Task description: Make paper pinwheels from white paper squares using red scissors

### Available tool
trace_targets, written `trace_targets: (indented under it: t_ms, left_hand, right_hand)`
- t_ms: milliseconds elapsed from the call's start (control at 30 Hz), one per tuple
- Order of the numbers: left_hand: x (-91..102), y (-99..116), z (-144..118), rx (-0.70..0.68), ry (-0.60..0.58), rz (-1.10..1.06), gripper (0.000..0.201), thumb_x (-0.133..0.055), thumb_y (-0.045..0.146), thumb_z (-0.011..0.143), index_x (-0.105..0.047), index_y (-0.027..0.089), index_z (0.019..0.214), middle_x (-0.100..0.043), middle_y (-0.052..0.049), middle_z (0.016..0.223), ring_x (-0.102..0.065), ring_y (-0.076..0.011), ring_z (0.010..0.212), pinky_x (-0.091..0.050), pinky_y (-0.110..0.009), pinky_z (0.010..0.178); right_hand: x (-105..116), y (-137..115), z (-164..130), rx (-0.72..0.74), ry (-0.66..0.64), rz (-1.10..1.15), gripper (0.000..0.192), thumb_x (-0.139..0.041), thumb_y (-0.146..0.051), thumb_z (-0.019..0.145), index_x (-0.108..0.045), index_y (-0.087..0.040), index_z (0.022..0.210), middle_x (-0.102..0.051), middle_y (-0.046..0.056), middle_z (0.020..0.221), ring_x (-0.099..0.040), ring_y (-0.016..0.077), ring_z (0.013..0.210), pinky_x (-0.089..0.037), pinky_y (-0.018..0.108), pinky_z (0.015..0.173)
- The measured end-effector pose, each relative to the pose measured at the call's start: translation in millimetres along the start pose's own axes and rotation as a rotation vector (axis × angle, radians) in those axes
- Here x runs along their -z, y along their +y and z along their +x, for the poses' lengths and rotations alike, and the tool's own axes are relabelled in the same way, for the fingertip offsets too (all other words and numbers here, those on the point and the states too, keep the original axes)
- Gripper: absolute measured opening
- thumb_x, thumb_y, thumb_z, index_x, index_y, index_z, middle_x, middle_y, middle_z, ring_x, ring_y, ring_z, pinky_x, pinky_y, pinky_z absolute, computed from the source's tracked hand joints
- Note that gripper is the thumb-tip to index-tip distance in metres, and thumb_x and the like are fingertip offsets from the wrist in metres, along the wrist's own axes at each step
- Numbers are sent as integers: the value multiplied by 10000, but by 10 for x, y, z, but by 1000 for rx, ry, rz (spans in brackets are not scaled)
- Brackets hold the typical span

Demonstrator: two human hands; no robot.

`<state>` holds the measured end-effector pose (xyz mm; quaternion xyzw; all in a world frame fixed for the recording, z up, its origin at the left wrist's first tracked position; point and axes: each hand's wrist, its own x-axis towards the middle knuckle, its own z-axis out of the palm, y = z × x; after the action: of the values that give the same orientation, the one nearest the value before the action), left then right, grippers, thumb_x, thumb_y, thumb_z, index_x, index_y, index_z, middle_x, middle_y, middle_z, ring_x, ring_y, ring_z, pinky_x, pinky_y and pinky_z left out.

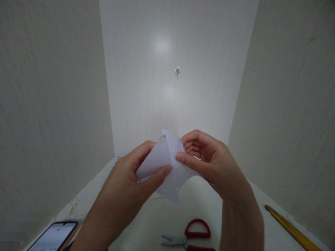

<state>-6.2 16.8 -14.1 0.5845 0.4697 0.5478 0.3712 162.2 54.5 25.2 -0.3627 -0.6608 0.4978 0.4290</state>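
Your left hand was clamped on the folded white paper; your right hand was pinched on its right portion; the paper was held above the table; red-handled scissors lay on the table nearer you; a smartphone lay to their left.

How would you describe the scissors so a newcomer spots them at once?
Above the pale tabletop, find the left hand and right hand holding folded white paper. Lower in the picture, at its bottom edge, lie the scissors. Red handles and grey blades set them apart from the phone at left and the long yellow-brown object at right.
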Motion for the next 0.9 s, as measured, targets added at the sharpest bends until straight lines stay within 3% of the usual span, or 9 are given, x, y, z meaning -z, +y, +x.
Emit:
trace_targets:
  t_ms: [300, 500, 767, 900]
  left_hand:
    - [-11, -10, 6, -15, 29, 8, 118, -701, 216, 744, -713, 238, 860, -705, 57, 709, -620, -103, 565, -485, -130, 485]
    - [-1, -10, -4, -11, 45, 15, 123, -708, 243, 733, -718, 246, 856, -696, 56, 690, -609, -111, 541, -478, -144, 460]
    - [-18, -46, -1, 4, 43, 5, 153, -719, 243, 742, -718, 248, 895, -711, 41, 764, -626, -122, 594, -498, -165, 505]
    - [-29, -80, -31, 39, 131, -56, 166, -756, 312, 751, -709, 236, 890, -680, 39, 718, -567, -113, 537, -447, -167, 448]
  right_hand:
    - [-16, -38, -16, -40, -49, -4, 212, -804, -133, 712, -642, -214, 823, -606, -62, 745, -557, 69, 686, -437, 165, 593]
    - [-1, -50, -29, -54, -107, -68, 241, -798, -133, 730, -641, -231, 885, -648, -51, 822, -590, 100, 773, -477, 200, 682]
    - [-17, -49, -44, -52, -97, -47, 236, -801, -146, 735, -643, -237, 885, -648, -58, 811, -597, 88, 755, -475, 180, 667]
    - [74, -27, -44, -22, -105, 30, 61, -686, -237, 862, -668, -225, 919, -665, -36, 786, -618, 78, 725, -479, 163, 637]
